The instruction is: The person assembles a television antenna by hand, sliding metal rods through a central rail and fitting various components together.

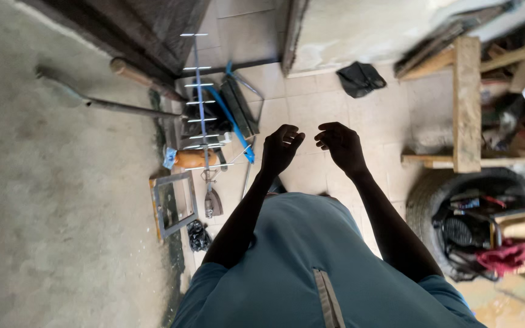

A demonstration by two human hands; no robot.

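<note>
The left hand (279,149) and the right hand (340,144) were held empty above the tiled floor (311,109), fingers loosely curled, near each other but apart. Nearest the left hand, a blue-and-metal antenna (205,100) was seen lying on the floor, its long axis running away from the person toward the doorway. A metal frame (174,203) lay beside it, a tyre (432,194) filled with tools to the right, and a black cloth (360,78) further off.

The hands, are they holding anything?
No, the left hand and the right hand are both empty, fingers curled in the air above the tiled floor.
</note>
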